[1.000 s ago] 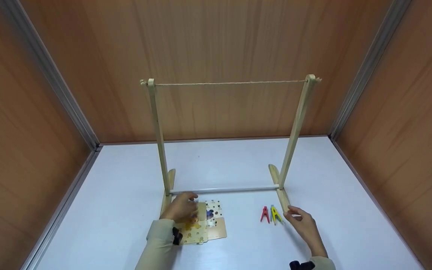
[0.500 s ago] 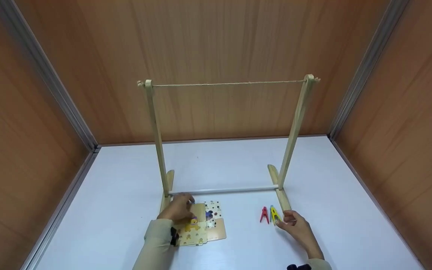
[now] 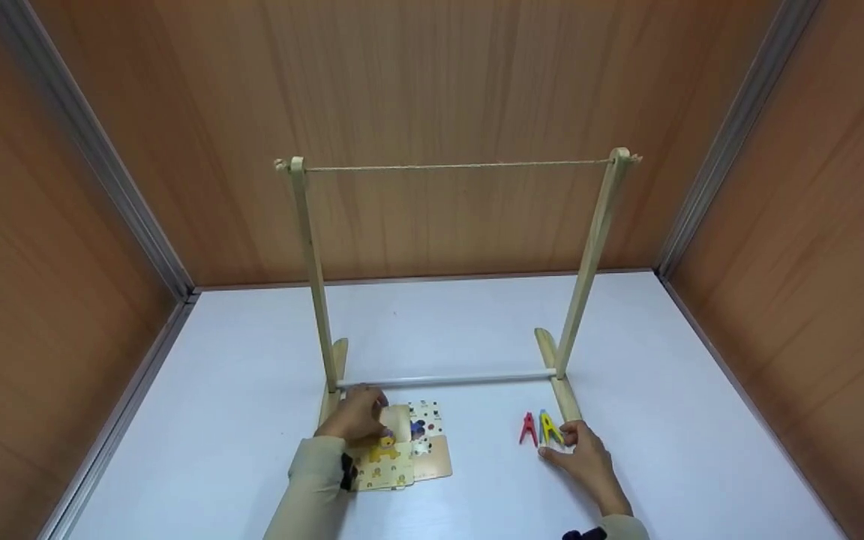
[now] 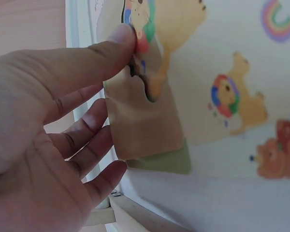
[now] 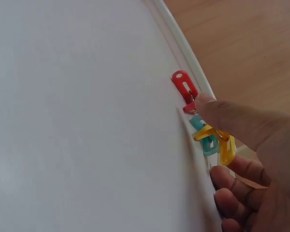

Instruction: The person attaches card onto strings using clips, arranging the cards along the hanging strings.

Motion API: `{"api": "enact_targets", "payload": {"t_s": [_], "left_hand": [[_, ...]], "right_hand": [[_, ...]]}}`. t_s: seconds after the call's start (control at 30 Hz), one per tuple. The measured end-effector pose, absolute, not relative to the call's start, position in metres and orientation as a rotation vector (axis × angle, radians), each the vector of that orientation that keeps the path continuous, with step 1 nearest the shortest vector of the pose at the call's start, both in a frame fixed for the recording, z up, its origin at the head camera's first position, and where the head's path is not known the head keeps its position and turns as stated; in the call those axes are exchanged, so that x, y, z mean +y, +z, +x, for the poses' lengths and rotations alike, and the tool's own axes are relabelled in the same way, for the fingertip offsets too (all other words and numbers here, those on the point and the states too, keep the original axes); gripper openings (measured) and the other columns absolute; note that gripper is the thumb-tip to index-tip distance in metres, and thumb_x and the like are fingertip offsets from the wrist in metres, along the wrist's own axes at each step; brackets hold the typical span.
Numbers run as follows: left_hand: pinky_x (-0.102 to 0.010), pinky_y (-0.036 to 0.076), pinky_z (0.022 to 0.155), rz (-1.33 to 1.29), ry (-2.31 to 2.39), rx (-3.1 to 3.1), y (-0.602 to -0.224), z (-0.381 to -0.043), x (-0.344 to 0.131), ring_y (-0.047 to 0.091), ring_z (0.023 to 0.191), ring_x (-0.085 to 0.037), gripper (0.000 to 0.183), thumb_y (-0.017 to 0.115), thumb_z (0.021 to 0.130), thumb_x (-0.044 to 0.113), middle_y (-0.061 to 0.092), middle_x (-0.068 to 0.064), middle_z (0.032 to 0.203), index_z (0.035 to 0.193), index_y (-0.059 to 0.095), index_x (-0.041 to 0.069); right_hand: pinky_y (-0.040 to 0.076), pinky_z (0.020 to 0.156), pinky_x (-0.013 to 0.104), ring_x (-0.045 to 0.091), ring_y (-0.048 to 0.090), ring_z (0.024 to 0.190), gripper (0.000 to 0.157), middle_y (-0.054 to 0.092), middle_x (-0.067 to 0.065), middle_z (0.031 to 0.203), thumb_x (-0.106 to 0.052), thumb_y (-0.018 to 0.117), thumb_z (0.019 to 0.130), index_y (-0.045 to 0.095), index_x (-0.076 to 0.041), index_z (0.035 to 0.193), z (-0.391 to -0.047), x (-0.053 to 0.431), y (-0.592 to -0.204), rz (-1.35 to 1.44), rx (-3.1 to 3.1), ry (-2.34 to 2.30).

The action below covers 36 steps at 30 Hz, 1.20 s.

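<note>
My left hand is at the left edge of a small pile of picture cards. Its thumb lies on the top card, a beige one with a yellow lion, while its fingers bear on that card's edge, pinching it. Beneath show a greenish card and, to the right, a spotted card. My right hand reaches round a yellow clothespin, thumb and fingers apart on either side of it. A blue-green clothespin lies under the yellow one, and a red clothespin just left.
Behind the hands stands a wooden frame with a string tied across its top and a white rod low down. Its right foot lies close to the right hand. Wood-grain panels enclose the white table.
My right hand has moved left from the frame's right foot to the yellow clothespin. The left hand has shifted slightly and settled on the card's edge.
</note>
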State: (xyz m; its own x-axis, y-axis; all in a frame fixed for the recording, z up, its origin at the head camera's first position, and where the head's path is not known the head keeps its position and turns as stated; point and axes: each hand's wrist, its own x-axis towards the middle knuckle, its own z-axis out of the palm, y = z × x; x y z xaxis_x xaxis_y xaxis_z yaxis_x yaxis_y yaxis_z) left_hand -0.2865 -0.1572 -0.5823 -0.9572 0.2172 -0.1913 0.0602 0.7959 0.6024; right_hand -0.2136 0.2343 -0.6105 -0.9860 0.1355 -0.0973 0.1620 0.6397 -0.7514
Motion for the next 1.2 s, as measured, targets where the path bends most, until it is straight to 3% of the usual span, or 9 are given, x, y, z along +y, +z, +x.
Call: {"api": "enact_targets", "payload": {"t_s": [0.3,0.5,0.73,0.93,1.2], "left_hand": [[-0.042,0.048,0.082,0.286,0.915,2.777,-0.5828,-0.2864,-0.157,0.049,0.092,-0.022,0.046,0.086,0.069,0.014,0.054,-0.006,0.099,0.108,0.062,0.004],[-0.043,0.047,0.083,0.276,0.93,2.767,-0.5829,-0.2873,-0.1562,0.05,0.092,-0.022,0.045,0.084,0.071,0.012,0.057,-0.006,0.098,0.109,0.062,0.006],[-0.05,0.046,0.092,0.291,0.945,2.774,-0.5833,-0.2877,-0.157,0.053,0.099,-0.027,0.043,0.082,0.072,0.005,0.059,-0.009,0.104,0.111,0.061,0.004],[-0.046,0.048,0.085,0.303,0.957,2.774,-0.5811,-0.289,-0.159,0.053,0.093,-0.024,0.042,0.079,0.075,0.003,0.059,-0.01,0.1,0.112,0.06,0.004],[-0.039,0.049,0.08,0.292,1.061,2.73,-0.5757,-0.2896,-0.1619,0.053,0.088,-0.02,0.043,0.078,0.075,0.0,0.055,-0.007,0.098,0.114,0.059,0.004]], "right_hand": [[0.036,0.073,0.037,0.02,0.052,0.084,0.054,0.057,0.005,0.09,-0.034,0.082,0.071,0.055,-0.003,0.107,-0.2145,0.2324,-0.6133,0.262,2.901,-1.184],[0.034,0.072,0.036,0.021,0.051,0.084,0.049,0.057,0.006,0.089,-0.032,0.08,0.073,0.055,-0.003,0.104,-0.2145,0.2314,-0.6134,0.286,2.905,-1.185],[0.034,0.072,0.036,0.022,0.051,0.085,0.047,0.057,0.006,0.09,-0.03,0.079,0.074,0.056,-0.003,0.105,-0.2148,0.2311,-0.614,0.294,2.895,-1.19],[0.035,0.072,0.037,0.023,0.053,0.087,0.047,0.059,0.008,0.092,-0.027,0.077,0.076,0.056,0.0,0.109,-0.2158,0.2316,-0.6153,0.292,2.884,-1.224],[0.038,0.066,0.029,0.016,0.05,0.076,0.042,0.059,0.007,0.086,-0.02,0.075,0.078,0.057,0.001,0.111,-0.2153,0.2337,-0.6169,0.301,2.874,-1.345]]}}
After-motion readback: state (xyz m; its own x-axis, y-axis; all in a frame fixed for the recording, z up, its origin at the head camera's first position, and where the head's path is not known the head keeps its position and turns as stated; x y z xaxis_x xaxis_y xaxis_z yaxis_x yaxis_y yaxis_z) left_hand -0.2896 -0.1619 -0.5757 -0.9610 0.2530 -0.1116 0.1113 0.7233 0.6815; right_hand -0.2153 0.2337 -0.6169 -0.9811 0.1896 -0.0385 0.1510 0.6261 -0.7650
